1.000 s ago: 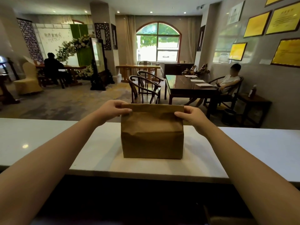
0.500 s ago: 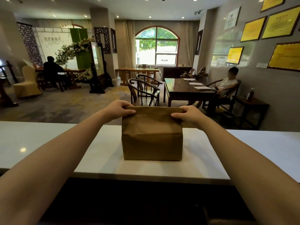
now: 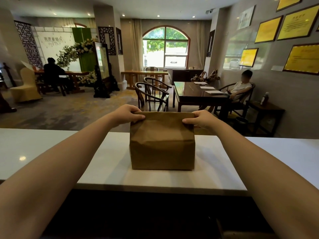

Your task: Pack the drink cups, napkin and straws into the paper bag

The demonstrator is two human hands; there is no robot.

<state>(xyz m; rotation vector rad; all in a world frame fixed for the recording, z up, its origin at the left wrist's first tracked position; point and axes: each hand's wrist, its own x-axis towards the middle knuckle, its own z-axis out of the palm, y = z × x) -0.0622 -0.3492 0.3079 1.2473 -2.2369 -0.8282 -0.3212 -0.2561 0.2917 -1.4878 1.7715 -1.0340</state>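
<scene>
A brown paper bag [image 3: 162, 145] stands upright on the white counter [image 3: 51, 149], its top folded over and closed. My left hand [image 3: 126, 113] pinches the folded top at its left corner, thumb on the near face. My right hand [image 3: 200, 119] pinches the right corner the same way. Cups, napkin and straws are not visible; whatever is inside the bag is hidden.
Beyond the counter's far edge lies a dining room with dark wooden chairs [image 3: 151, 95] and a dark table [image 3: 198, 94]. One person [image 3: 240, 88] sits at the right wall, another [image 3: 53, 75] at the far left. A dark gap runs below the counter's near edge.
The bag's top has been folded lower, so the bag stands shorter. Both hands stay on the top corners and have come down slightly with the fold.
</scene>
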